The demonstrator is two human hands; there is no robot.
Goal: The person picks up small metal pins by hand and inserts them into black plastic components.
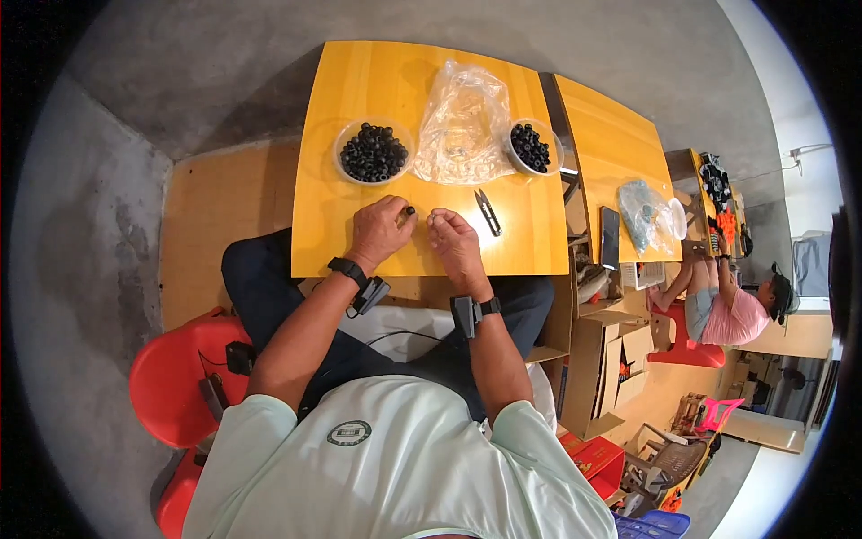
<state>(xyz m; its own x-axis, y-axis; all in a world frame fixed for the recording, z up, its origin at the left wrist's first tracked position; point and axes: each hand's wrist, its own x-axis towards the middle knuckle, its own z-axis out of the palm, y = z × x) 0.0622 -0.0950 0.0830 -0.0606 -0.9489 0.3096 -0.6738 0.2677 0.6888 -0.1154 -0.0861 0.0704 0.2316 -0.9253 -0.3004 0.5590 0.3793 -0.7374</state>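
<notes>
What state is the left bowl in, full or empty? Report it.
Nearly full: the left bowl holds a heap of small black rings reaching about to its rim.

I wear a pale green short-sleeved shirt with a round chest badge, dark trousers, and black wristbands (each carrying a small black device).

Ahead of the left hand [379,232] stands a bowl of black rings [373,152], with bare bench [323,225] to its left. Beyond the right hand [453,241] lie a clear plastic bag [462,126] and small snips [488,212], blocking the way forward.
</notes>
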